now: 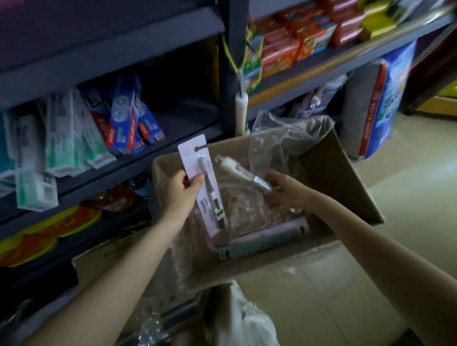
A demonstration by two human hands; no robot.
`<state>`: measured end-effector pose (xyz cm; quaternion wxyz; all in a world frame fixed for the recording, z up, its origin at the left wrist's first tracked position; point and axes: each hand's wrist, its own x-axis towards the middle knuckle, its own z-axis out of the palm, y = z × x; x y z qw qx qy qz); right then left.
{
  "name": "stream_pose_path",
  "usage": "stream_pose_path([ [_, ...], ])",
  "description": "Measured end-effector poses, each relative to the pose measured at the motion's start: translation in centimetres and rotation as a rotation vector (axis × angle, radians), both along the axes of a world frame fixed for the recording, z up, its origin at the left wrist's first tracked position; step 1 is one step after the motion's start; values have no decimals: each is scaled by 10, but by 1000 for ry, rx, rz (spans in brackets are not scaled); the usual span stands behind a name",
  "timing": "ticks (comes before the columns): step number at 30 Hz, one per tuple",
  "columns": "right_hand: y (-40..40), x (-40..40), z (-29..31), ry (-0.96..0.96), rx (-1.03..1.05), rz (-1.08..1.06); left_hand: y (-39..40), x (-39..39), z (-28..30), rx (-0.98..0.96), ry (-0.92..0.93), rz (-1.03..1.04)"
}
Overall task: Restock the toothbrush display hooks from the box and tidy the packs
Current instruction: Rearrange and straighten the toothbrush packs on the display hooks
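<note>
left hand (pixel 182 192) gripping pack (pixel 202 184), upright

Pale floor (pixel 421 189), cardboard box (pixel 355 182), shelves (pixel 167 139) of toothpaste cartons (pixel 124 117)

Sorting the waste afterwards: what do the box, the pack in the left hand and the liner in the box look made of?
Box: brown corrugated cardboard, matte, going by its stiff folded flaps. Toothbrush pack held by the left hand: pale printed card, probably with a clear plastic blister over the brush. Liner: thin clear plastic film, crinkled and glossy.
</note>
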<state>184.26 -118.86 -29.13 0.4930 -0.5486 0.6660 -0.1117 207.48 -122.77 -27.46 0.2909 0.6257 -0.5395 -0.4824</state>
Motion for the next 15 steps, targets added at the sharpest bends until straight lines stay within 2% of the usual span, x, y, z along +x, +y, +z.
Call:
stream_pose_path([
  [4, -9, 18, 86, -270, -188, -99, -16, 12, 76, -156, 96, -73],
  [7, -23, 50, 150, -514, -246, -166, -27, 38, 147, -294, 181, -85],
  [12, -53, 103, 247, -818, -350, -110, -42, 94, 255, -504, 216, -66],
  [15, -66, 137, 304, -899, -469, -88, -44, 129, 307, -612, 254, 16],
])
